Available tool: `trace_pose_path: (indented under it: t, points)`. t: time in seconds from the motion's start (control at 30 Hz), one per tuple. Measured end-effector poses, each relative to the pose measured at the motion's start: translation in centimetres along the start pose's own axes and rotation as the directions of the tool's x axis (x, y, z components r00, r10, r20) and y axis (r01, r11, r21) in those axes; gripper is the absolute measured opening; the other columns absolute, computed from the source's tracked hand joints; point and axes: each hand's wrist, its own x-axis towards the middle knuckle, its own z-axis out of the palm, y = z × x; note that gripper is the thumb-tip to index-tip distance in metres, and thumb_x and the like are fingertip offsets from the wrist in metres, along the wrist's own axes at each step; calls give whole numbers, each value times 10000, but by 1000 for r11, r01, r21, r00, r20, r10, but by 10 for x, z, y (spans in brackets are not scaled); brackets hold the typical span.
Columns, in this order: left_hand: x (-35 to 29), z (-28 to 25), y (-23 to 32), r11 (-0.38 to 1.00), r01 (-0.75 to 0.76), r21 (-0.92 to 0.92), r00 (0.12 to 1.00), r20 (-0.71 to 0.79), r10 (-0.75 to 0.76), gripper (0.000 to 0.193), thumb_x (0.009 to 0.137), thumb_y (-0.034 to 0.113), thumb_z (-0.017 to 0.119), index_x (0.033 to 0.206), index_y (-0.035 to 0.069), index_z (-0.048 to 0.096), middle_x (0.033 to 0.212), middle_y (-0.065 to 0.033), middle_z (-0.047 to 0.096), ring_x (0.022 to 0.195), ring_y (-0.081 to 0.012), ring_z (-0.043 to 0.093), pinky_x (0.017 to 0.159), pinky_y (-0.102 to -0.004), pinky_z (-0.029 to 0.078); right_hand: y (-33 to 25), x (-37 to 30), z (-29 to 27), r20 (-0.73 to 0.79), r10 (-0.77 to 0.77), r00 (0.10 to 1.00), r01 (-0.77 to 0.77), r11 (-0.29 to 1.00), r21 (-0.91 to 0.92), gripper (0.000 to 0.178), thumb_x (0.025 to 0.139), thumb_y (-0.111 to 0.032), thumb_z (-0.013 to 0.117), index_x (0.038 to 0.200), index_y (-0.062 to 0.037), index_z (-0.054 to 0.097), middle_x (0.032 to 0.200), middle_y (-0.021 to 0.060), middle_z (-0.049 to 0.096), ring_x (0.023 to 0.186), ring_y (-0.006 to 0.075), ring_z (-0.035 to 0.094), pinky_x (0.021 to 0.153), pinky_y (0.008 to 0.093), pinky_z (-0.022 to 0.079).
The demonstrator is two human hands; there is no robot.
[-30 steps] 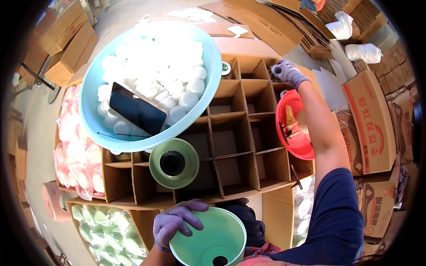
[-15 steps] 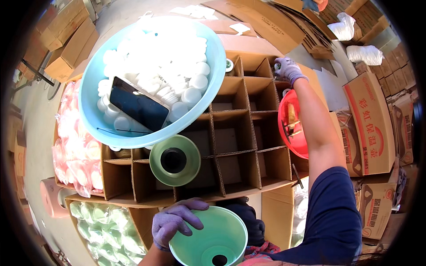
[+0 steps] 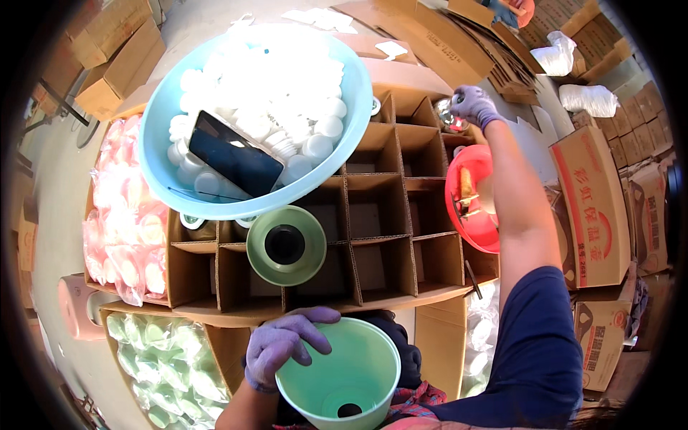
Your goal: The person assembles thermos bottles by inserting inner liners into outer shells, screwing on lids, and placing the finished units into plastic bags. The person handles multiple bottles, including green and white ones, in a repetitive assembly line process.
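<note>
My left hand [image 3: 290, 347], in a purple glove, grips the rim of a pale green plastic flask shell [image 3: 337, 369], open at the top with a dark round hole in its bottom. My right hand [image 3: 475, 105], gloved too, reaches to the far right corner of the divided cardboard box [image 3: 380, 208]. Its fingers are closed at the top of a shiny silvery flask liner [image 3: 446, 112], which shows partly above a compartment. A second green shell [image 3: 309, 266] with a black ring inside stands on the box's near dividers.
A blue basin [image 3: 154, 175] of white caps, with a phone [image 3: 233, 154] on them, rests over the box's far left. A red basin [image 3: 462, 215] holding small items sits at the right. Bagged pink parts [image 3: 122, 222], bagged green parts [image 3: 168, 358] and printed cartons [image 3: 595, 208] stand around.
My right hand has risen slightly and moved right, and more of the silvery liner shows. My left hand still holds the green shell in nearly the same place. The view has shifted a little.
</note>
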Motion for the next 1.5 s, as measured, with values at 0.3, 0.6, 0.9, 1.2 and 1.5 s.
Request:
trace_pose_path:
  t: [0.3, 0.6, 0.9, 1.2, 1.5]
  points:
    - [-5, -10, 15, 978, -113, 173, 993, -8, 116, 570, 881, 185, 605, 1381, -73, 514, 1394, -196, 556, 1336, -285, 504, 1155, -401, 347, -63, -255, -175, -621, -568, 539, 652, 749, -120, 569, 689, -119, 786, 1238, -71, 644, 1123, 181, 624, 1009, 369, 640, 863, 413, 543]
    - [31, 94, 135, 360, -604, 711, 723, 300, 622, 1315, 538, 339, 973, 1520, -116, 225, 1387, -304, 465, 1259, -461, 516, 1064, -487, 440, -131, -456, -210, -694, -618, 368, 874, 484, 33, 1040, 699, -451, 847, 1480, 76, 406, 1436, 242, 501, 1306, 375, 513, 1080, 447, 415]
    - [8, 131, 149, 883, -459, 102, 877, -107, 468, 1211, 725, 140, 882, 1577, -33, 39, 1454, -214, 397, 1287, -302, 501, 1078, -389, 445, -123, -464, -96, -383, -8, 924, 368, -257, 894, 996, 950, -612, 581, 1615, -54, 92, 1626, 161, 254, 1483, 288, 311, 1186, 432, 328]
    - [-38, 75, 118, 647, -342, 681, 855, -61, 515, 923, 844, 59, 740, 1556, -73, 168, 1505, -242, 387, 1375, -301, 423, 1130, -400, 367, -91, -487, -40, -200, -172, 965, -18, -799, 601, 651, 943, -484, 629, 1397, -35, 500, 1322, 142, 632, 1200, 317, 635, 950, 426, 589]
    - [-27, 120, 139, 382, -656, 651, 723, 395, 567, 1111, 801, 202, 791, 1608, 5, 53, 1651, -256, 128, 1508, -388, 235, 1216, -464, 246, -96, -514, 4, -171, -315, 934, -174, -816, 551, 421, 960, -482, 610, 1252, -179, 591, 1205, 196, 691, 1162, 456, 639, 969, 544, 564]
